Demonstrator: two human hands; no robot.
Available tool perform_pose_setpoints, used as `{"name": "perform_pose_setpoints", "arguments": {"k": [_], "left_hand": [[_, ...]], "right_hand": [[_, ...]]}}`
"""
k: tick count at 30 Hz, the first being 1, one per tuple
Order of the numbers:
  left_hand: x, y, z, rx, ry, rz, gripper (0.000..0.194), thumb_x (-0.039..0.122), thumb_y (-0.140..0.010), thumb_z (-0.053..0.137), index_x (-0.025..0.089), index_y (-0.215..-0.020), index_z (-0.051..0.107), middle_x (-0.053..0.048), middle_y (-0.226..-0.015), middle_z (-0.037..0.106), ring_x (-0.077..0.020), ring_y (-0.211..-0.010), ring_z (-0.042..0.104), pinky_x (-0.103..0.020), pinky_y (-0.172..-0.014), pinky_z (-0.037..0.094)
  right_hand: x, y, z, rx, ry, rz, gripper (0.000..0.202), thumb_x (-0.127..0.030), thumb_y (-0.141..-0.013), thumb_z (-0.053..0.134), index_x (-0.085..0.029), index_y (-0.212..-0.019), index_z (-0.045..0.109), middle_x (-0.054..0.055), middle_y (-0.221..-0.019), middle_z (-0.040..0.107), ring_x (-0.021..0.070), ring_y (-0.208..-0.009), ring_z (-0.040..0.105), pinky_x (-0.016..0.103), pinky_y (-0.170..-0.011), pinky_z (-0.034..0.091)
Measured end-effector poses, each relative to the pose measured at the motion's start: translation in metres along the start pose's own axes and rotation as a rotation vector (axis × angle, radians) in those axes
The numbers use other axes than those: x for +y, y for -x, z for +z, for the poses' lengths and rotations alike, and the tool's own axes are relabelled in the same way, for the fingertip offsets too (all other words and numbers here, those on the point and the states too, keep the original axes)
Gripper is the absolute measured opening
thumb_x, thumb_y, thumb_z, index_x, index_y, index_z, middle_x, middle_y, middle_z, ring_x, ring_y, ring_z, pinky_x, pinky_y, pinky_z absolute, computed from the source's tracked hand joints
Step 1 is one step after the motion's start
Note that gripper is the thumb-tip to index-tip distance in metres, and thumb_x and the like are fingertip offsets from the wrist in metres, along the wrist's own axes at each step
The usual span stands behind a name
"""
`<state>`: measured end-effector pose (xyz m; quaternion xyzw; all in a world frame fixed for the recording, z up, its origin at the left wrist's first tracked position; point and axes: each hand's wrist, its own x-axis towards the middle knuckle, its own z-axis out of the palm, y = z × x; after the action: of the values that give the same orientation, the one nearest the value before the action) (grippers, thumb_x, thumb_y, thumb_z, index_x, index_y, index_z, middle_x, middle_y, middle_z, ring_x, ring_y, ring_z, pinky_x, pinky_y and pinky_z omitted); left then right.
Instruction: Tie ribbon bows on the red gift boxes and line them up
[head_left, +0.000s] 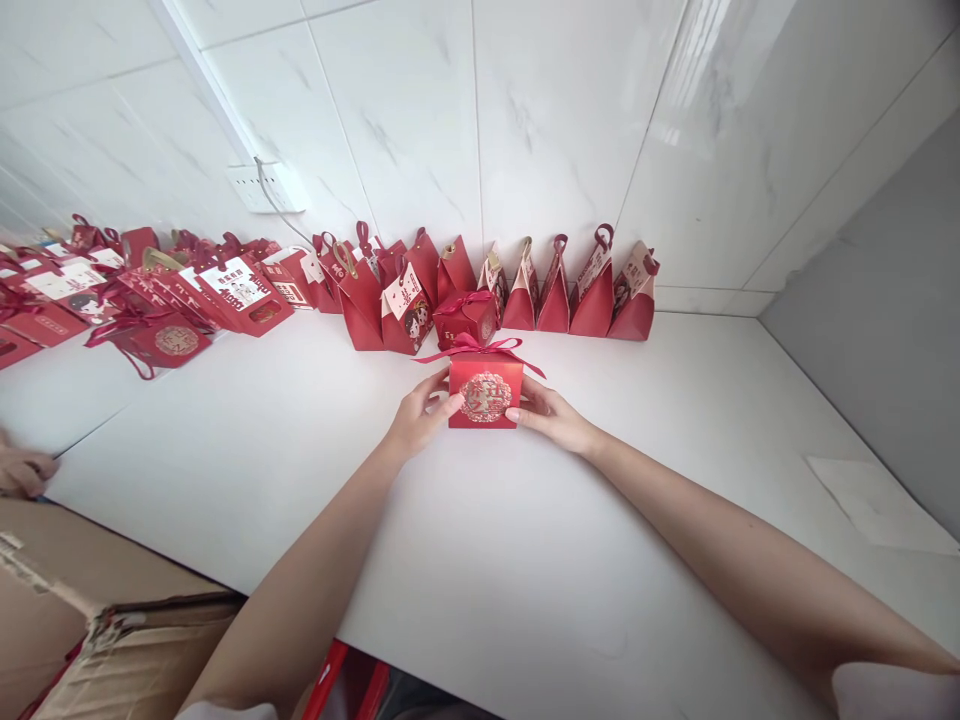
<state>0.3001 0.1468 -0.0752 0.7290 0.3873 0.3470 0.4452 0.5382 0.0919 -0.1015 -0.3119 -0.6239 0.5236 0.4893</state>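
A red gift box with a gold round emblem and a dark red ribbon bow on top stands upright on the white table. On its left side my left hand grips it, thumb on the front face. My right hand holds the opposite side the same way, its thumb near the emblem's lower right. The fingers behind the box are partly hidden. Just past it sits another red ribboned box, partly covered by the bow.
Red pointed gift boxes with loop handles line the tiled wall. Many more red boxes crowd the left. A cardboard carton is at lower left, near another person's hand. A socket with a cable is on the wall.
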Motion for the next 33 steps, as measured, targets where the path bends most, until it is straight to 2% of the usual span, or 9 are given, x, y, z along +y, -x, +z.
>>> {"name": "perform_pose_setpoints", "arguments": {"k": [3, 10, 18, 30, 33], "left_hand": [[0.001, 0.002, 0.006, 0.015, -0.021, -0.019, 0.053, 0.056, -0.091, 0.047, 0.019, -0.125, 0.063, -0.010, -0.126, 0.066, -0.0295, -0.116, 0.061, -0.040, -0.101, 0.046], [-0.001, 0.003, 0.010, 0.075, -0.181, -0.062, 0.064, 0.063, -0.094, 0.031, 0.016, -0.121, 0.065, -0.010, -0.121, 0.070, -0.0294, -0.116, 0.061, -0.038, -0.099, 0.046], [0.000, 0.004, 0.010, 0.058, -0.192, -0.032, 0.057, 0.059, -0.096, 0.032, 0.016, -0.112, 0.066, -0.008, -0.119, 0.070, -0.0267, -0.108, 0.064, -0.035, -0.093, 0.047], [0.004, 0.004, 0.012, 0.066, -0.149, -0.034, 0.055, 0.058, -0.095, 0.037, 0.017, -0.117, 0.066, -0.008, -0.120, 0.070, -0.0268, -0.112, 0.063, -0.034, -0.095, 0.046], [0.002, 0.004, 0.011, 0.093, -0.108, -0.055, 0.056, 0.060, -0.093, 0.038, 0.016, -0.110, 0.068, -0.007, -0.113, 0.072, -0.0277, -0.110, 0.063, -0.035, -0.096, 0.046]], "right_hand": [[0.002, -0.002, 0.000, -0.005, -0.013, 0.011, 0.068, -0.047, -0.090, 0.062, -0.028, -0.149, 0.035, 0.005, -0.155, 0.039, 0.0271, -0.139, 0.041, 0.046, -0.117, 0.031], [0.008, -0.004, -0.002, 0.024, -0.010, 0.046, 0.075, -0.053, -0.088, 0.062, -0.027, -0.151, 0.031, 0.004, -0.155, 0.038, 0.0287, -0.137, 0.043, 0.048, -0.117, 0.032], [0.007, -0.005, -0.002, 0.030, -0.008, 0.038, 0.077, -0.054, -0.087, 0.063, -0.026, -0.151, 0.031, 0.007, -0.154, 0.039, 0.0292, -0.136, 0.044, 0.048, -0.115, 0.035], [0.010, -0.004, -0.005, 0.018, 0.035, 0.024, 0.075, -0.055, -0.088, 0.061, -0.028, -0.151, 0.030, 0.008, -0.152, 0.042, 0.0286, -0.135, 0.046, 0.052, -0.115, 0.034], [0.015, -0.002, -0.007, -0.019, 0.063, -0.021, 0.086, -0.052, -0.084, 0.068, -0.030, -0.154, 0.023, 0.009, -0.154, 0.039, 0.0282, -0.133, 0.047, 0.051, -0.114, 0.036]]}}
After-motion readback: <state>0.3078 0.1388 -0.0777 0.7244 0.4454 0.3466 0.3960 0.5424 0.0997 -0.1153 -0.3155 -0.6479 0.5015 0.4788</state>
